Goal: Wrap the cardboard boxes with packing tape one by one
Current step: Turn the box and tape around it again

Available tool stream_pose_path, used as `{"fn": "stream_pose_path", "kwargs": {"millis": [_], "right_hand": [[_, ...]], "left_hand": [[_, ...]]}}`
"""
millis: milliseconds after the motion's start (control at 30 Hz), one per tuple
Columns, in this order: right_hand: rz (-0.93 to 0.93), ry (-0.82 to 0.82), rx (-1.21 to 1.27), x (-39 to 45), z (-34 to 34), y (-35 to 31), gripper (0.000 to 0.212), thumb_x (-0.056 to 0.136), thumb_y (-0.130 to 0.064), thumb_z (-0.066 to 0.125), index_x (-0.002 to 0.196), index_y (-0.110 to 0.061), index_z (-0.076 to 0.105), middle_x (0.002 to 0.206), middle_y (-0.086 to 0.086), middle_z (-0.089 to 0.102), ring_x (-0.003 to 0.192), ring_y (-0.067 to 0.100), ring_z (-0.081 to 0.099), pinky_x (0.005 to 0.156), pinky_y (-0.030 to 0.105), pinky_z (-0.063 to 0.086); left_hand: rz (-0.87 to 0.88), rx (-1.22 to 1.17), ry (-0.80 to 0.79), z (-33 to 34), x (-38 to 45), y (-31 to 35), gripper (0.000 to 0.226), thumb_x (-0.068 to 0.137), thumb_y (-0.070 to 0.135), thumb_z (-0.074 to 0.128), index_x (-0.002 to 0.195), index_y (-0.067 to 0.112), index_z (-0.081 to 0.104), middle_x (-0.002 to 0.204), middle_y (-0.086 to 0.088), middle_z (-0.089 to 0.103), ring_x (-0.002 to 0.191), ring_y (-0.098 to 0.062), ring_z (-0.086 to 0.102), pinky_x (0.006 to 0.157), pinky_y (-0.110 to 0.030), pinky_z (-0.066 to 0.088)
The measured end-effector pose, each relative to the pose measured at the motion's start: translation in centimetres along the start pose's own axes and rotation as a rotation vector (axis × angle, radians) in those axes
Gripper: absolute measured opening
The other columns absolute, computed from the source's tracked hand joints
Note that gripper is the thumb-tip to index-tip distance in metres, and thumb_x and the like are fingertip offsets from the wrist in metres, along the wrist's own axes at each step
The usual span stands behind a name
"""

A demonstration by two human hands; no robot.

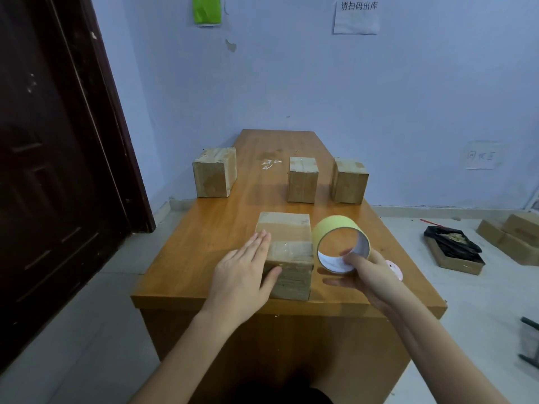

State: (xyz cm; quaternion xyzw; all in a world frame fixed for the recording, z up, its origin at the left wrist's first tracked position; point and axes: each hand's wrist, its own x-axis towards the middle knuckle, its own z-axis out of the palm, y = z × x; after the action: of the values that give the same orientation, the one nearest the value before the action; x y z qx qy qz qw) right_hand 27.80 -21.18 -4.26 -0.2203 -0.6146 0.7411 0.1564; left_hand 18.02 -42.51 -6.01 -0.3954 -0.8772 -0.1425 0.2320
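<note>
A small cardboard box (287, 252) stands near the front edge of the wooden table (204, 258), with a strip of clear tape shining across its top. My left hand (248, 272) lies flat against the box's left side, fingers straight, thumb on its front face. Just right of the box, my right hand (364, 272) holds a yellow tape roll (335, 228), its thumb hooked inside the white core and its fingers beneath. Three more cardboard boxes stand farther back: one on the left (214, 172), one mid-right (302, 179), one at the right edge (349, 180).
A dark wooden door (52, 158) fills the left side. On the floor at right lie an open box with a black bag (453, 250) and flat cartons (516, 237). A pink object (395, 269) peeks out behind my right wrist. A scrap of clear tape (269, 164) lies mid-table.
</note>
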Motion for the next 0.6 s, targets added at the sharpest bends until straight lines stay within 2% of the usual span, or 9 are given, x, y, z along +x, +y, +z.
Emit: {"fn": "stream_pose_path", "kwargs": {"millis": [167, 300, 400, 467, 533, 600], "right_hand": [[-0.030, 0.037, -0.155, 0.2, -0.2, 2.3, 0.016, 0.096, -0.009, 0.049, 0.111, -0.003, 0.051, 0.110, 0.019, 0.062, 0.078, 0.027, 0.072, 0.059, 0.036, 0.058], [0.002, -0.002, -0.204, 0.0, -0.1, 2.6, 0.021, 0.097, -0.014, 0.050, 0.112, 0.000, 0.052, 0.096, 0.020, 0.065, 0.066, 0.022, 0.071, 0.048, 0.030, 0.054], [0.029, 0.023, -0.236, -0.3, 0.2, 2.8, 0.018, 0.097, -0.014, 0.049, 0.111, -0.002, 0.052, 0.090, 0.018, 0.065, 0.056, 0.017, 0.069, 0.041, 0.025, 0.051], [0.041, 0.054, -0.239, -0.4, 0.5, 2.9, 0.018, 0.097, -0.013, 0.049, 0.110, -0.001, 0.052, 0.081, 0.017, 0.065, 0.051, 0.016, 0.066, 0.039, 0.024, 0.048], [0.045, 0.065, -0.238, -0.5, 0.6, 2.8, 0.018, 0.097, -0.012, 0.049, 0.110, 0.000, 0.053, 0.075, 0.015, 0.064, 0.049, 0.015, 0.065, 0.038, 0.023, 0.047], [0.044, 0.063, -0.251, -0.6, 0.5, 2.7, 0.017, 0.097, -0.011, 0.049, 0.110, -0.001, 0.052, 0.076, 0.015, 0.063, 0.047, 0.014, 0.064, 0.038, 0.023, 0.047]], "left_hand": [[0.025, 0.032, 0.002, -0.5, 0.2, 0.5, 0.060, 0.095, 0.052, 0.031, 0.146, 0.020, 0.026, 0.152, 0.004, 0.025, 0.139, -0.007, 0.022, 0.105, -0.022, 0.012], [0.028, 0.062, -0.011, -0.7, 0.4, 0.8, 0.060, 0.095, 0.054, 0.027, 0.146, 0.023, 0.024, 0.153, 0.006, 0.021, 0.141, -0.005, 0.013, 0.111, -0.024, -0.001], [0.001, 0.158, 0.001, -1.3, 0.7, 1.2, 0.060, 0.094, 0.055, 0.024, 0.145, 0.022, 0.022, 0.155, -0.003, 0.011, 0.143, -0.015, -0.002, 0.114, -0.034, -0.009], [0.036, 0.205, 0.009, -1.6, 0.9, 1.7, 0.062, 0.094, 0.055, 0.025, 0.143, 0.020, 0.011, 0.156, -0.009, -0.004, 0.143, -0.022, -0.009, 0.114, -0.039, -0.010], [0.129, 0.127, -0.024, -1.1, 1.0, 2.9, 0.065, 0.095, 0.050, 0.030, 0.144, 0.021, -0.002, 0.155, -0.006, -0.009, 0.143, -0.019, -0.006, 0.113, -0.035, -0.010], [0.185, 0.051, -0.037, -0.3, 1.0, 4.2, 0.062, 0.098, 0.039, 0.037, 0.148, 0.020, 0.007, 0.156, -0.002, 0.009, 0.144, -0.016, 0.009, 0.113, -0.030, -0.005]]}}
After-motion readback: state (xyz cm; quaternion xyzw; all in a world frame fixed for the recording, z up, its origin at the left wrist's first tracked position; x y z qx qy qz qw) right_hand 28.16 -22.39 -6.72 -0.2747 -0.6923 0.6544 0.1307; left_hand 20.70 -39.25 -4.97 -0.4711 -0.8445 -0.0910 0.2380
